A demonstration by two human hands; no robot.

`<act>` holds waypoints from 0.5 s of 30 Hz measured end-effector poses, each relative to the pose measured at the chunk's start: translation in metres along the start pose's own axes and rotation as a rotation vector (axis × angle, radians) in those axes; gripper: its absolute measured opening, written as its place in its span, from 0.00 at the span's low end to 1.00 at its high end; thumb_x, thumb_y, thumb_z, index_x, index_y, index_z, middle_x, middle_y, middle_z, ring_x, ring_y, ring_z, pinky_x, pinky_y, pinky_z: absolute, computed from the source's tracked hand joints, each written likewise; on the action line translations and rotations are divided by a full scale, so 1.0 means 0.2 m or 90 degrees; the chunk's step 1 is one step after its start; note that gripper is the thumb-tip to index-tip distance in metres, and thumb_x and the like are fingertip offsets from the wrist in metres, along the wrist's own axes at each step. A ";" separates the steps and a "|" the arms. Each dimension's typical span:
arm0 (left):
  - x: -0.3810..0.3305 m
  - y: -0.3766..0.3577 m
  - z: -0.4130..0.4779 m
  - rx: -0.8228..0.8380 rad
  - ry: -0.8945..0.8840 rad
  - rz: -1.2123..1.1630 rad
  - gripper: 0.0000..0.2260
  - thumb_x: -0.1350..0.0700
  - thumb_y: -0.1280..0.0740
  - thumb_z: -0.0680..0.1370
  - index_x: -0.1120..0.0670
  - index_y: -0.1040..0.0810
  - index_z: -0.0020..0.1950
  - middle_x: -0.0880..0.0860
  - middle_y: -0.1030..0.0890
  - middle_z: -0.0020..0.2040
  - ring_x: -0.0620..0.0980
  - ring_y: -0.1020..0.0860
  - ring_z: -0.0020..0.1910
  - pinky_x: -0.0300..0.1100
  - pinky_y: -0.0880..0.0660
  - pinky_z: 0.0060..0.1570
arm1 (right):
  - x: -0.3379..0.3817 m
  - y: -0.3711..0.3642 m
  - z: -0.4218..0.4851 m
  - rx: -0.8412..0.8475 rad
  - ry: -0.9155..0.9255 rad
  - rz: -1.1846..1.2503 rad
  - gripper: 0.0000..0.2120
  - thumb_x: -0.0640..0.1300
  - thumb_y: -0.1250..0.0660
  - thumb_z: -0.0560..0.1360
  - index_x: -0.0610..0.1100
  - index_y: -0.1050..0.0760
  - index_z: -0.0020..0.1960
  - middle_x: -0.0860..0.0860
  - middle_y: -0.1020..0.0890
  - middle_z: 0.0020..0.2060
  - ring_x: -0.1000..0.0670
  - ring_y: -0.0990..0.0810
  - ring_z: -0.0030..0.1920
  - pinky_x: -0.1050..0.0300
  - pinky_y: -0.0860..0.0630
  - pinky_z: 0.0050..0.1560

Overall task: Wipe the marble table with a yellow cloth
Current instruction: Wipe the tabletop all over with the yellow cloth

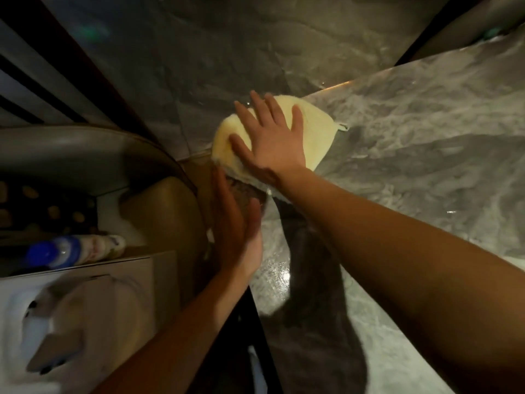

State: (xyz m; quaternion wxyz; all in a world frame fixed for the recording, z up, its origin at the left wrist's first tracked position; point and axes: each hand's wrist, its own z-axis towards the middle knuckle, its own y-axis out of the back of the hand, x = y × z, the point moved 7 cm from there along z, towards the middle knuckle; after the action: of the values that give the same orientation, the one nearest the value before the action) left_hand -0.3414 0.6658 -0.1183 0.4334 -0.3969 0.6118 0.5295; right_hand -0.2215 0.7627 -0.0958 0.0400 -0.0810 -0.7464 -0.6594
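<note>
A pale yellow cloth (315, 137) lies bunched at the far left corner of the grey marble table (426, 172), partly hanging over the edge. My right hand (270, 140) presses flat on top of it, fingers spread. My left hand (235, 220) is held upright and flat, fingers together, just off the table's left edge below the cloth. It holds nothing. A small loop tag (343, 127) sticks out of the cloth's right side.
Left of the table stands a curved grey chair back (85, 155). A white box (85, 314) and a bottle with a blue cap (71, 251) sit at the lower left. The floor beyond is grey marble tile (227, 46).
</note>
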 end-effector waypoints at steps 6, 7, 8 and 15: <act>-0.01 0.05 0.00 -0.033 0.034 -0.071 0.31 0.30 0.48 0.72 0.34 0.54 0.72 0.51 0.48 0.78 0.44 0.45 0.74 0.52 0.42 0.73 | 0.02 -0.03 -0.15 -0.011 0.015 0.001 0.31 0.65 0.53 0.78 0.56 0.53 0.78 0.50 0.53 0.79 0.45 0.58 0.78 0.31 0.62 0.72; -0.02 0.06 0.00 -0.019 0.025 -0.045 0.34 0.31 0.49 0.71 0.39 0.56 0.73 0.52 0.49 0.78 0.43 0.46 0.73 0.48 0.43 0.73 | 0.02 -0.04 -0.20 -0.006 0.015 0.000 0.31 0.65 0.52 0.78 0.56 0.54 0.78 0.51 0.54 0.79 0.45 0.59 0.78 0.30 0.62 0.72; -0.03 0.07 0.01 0.007 0.021 -0.031 0.35 0.32 0.49 0.71 0.42 0.56 0.74 0.52 0.49 0.78 0.43 0.46 0.73 0.46 0.44 0.73 | 0.02 -0.05 -0.28 0.000 0.015 0.000 0.31 0.65 0.52 0.78 0.57 0.54 0.78 0.51 0.54 0.79 0.45 0.59 0.78 0.30 0.62 0.72; -0.10 -0.01 0.13 0.252 -0.196 0.570 0.25 0.46 0.57 0.82 0.58 0.33 0.70 0.65 0.31 0.69 0.67 0.30 0.67 0.69 0.36 0.61 | 0.01 -0.10 -0.96 -0.030 -0.006 0.062 0.32 0.64 0.46 0.76 0.57 0.46 0.77 0.51 0.46 0.78 0.45 0.53 0.78 0.31 0.59 0.72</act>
State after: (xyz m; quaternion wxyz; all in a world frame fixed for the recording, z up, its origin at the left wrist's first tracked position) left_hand -0.3298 0.6917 -0.1021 0.3161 0.0760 0.7394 0.5896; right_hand -0.2355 0.5697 -0.0907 0.0669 -0.1211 -0.7260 -0.6736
